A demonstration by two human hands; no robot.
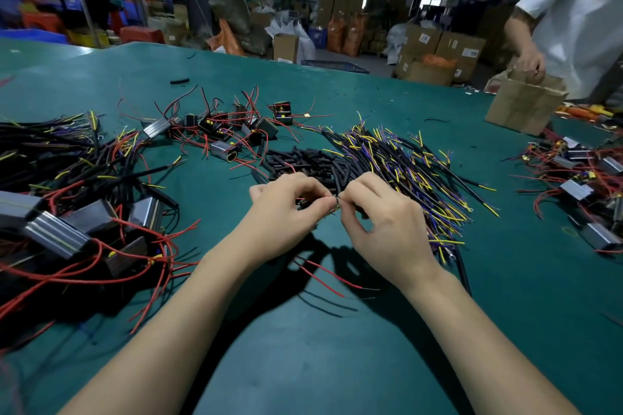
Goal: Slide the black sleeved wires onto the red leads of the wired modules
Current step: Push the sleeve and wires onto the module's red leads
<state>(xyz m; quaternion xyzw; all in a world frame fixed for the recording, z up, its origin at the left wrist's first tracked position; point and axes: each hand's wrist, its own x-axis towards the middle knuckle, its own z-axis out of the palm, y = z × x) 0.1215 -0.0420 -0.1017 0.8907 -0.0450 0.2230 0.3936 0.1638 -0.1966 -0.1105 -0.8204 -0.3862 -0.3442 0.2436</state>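
Hands: two, both raised just above the tabletop [320, 347] at centre, fingertips meeting.
Left hand [286, 209]: fingers curled, thumb and forefinger pinching a short black piece; what else it holds is hidden under the palm.
Right hand [381, 222]: fingers curled, thumb and forefinger pinching a thin wire end at the point where the two hands meet.
Red leads [323, 274]: two hang below the hands and trail toward the camera over the tabletop; bare tips show at their near ends. The module they belong to is hidden by the hands.
Sleeved wires [404, 162]: one large loose heap just beyond and right of the hands, black with yellow and purple ends; too many to count.
Black tubes [310, 158]: one pile of short cut pieces just beyond the hands, touching the wire heap; one stray piece [179, 81] lies well apart, far back.
Modules, far [236, 131]: a cluster of roughly ten small black and metal units with red leads, beyond the hands to the left.
Modules, left [57, 232]: a heap of at least five metal-cased units tangled with red leads and black wires.
Modules, right [580, 178]: another heap at the right edge, about six cases visible.
Box [522, 104]: one cardboard box at far right, a second person's hand [531, 66] resting on its top.
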